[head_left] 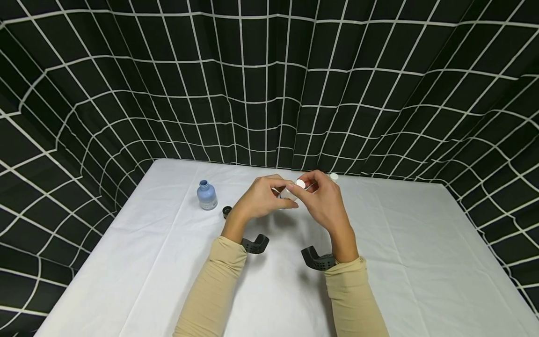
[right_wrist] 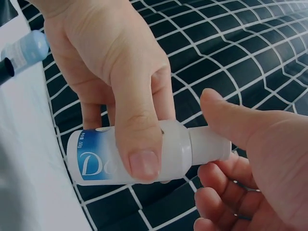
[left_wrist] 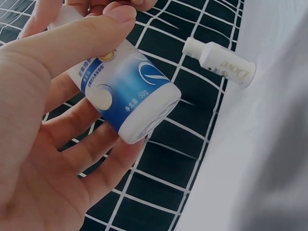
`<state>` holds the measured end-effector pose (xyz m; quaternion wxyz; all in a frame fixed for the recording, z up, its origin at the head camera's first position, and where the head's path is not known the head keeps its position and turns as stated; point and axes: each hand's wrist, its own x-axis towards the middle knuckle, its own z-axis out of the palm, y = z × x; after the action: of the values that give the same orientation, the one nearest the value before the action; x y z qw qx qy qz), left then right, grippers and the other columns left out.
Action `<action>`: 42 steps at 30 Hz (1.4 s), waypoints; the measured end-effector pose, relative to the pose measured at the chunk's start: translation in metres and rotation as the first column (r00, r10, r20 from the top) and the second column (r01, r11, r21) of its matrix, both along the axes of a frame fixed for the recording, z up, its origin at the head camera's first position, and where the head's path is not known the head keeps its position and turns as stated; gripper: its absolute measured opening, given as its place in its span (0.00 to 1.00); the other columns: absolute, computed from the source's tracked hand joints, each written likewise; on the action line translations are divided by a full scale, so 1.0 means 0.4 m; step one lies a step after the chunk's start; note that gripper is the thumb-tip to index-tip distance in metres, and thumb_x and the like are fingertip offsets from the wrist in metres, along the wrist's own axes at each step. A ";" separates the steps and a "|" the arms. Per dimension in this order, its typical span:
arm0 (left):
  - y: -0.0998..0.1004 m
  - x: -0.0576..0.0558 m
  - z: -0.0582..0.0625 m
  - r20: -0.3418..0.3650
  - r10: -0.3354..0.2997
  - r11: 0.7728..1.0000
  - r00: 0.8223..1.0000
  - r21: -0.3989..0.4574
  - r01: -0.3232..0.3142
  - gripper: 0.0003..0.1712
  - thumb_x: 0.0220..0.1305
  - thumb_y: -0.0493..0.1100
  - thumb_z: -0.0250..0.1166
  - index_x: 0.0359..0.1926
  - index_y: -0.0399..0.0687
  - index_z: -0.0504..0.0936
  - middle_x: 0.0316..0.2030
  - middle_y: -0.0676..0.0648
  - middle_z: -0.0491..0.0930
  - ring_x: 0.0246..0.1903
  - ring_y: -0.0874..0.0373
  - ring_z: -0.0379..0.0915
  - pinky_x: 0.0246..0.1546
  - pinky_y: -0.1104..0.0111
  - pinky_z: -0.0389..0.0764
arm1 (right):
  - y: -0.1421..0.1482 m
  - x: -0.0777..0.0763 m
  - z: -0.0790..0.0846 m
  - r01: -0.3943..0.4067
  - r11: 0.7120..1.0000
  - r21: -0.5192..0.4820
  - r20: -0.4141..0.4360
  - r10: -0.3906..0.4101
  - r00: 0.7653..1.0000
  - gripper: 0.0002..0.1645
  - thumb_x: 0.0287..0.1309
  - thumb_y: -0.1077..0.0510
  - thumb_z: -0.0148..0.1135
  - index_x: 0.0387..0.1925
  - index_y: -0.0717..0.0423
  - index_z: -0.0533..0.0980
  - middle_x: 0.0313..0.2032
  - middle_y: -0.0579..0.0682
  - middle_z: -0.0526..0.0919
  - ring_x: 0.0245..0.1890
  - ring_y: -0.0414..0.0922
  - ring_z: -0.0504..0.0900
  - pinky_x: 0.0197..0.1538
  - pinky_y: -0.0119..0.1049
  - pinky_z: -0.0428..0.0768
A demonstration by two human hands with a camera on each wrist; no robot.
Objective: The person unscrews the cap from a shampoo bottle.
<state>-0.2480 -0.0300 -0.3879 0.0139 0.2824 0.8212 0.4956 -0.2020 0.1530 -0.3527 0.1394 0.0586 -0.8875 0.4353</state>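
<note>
My left hand (head_left: 263, 195) holds a small white-and-blue Dove bottle (left_wrist: 139, 91), with the thumb on one side and the fingers on the other. In the right wrist view the bottle lies nearly level, its white cap (right_wrist: 209, 145) pointing to the right. At that cap end is my right hand (head_left: 327, 200), its curled fingers touching the cap and its thumb close over it. The hands partly hide the bottle in the head view.
A translucent blue bottle (head_left: 207, 196) with an uncapped neck stands at the left on the white-covered table (head_left: 168, 271). Beside it is a small black cap (head_left: 227, 212). Another white Dove bottle (left_wrist: 228, 63) stands behind my right hand. A black grid curtain (head_left: 269, 84) surrounds the table.
</note>
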 end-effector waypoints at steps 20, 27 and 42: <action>-0.005 -0.008 0.003 -0.007 0.003 1.000 1.000 -0.024 -0.003 0.18 0.56 0.50 0.77 0.49 0.62 0.87 0.41 0.58 0.83 0.40 0.63 0.78 0.46 0.68 0.83 | 0.001 0.003 0.004 -0.158 0.987 0.033 -0.126 0.161 0.979 0.17 0.65 0.59 0.67 0.55 0.56 0.82 0.48 0.52 0.84 0.45 0.48 0.81 0.41 0.29 0.77; -0.001 -0.009 -0.002 0.008 0.008 1.000 1.000 -0.020 -0.008 0.19 0.57 0.50 0.77 0.51 0.65 0.87 0.39 0.59 0.80 0.42 0.63 0.73 0.51 0.68 0.83 | 0.004 0.002 0.005 -0.096 0.995 0.001 -0.087 0.095 0.992 0.22 0.62 0.51 0.71 0.55 0.52 0.81 0.49 0.51 0.82 0.46 0.49 0.84 0.46 0.40 0.82; 0.015 -0.007 -0.008 -0.002 -0.008 1.000 1.000 -0.024 0.008 0.19 0.58 0.50 0.77 0.52 0.62 0.87 0.41 0.53 0.82 0.43 0.60 0.75 0.51 0.68 0.83 | 0.006 -0.001 -0.002 0.011 1.000 0.023 -0.090 -0.009 0.996 0.19 0.58 0.49 0.75 0.44 0.57 0.83 0.36 0.55 0.83 0.39 0.48 0.83 0.43 0.35 0.77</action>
<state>-0.2507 -0.0239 -0.3912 0.0185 0.2859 0.8260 0.4853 -0.2025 0.1553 -0.3535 0.1806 0.0751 -0.8857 0.4210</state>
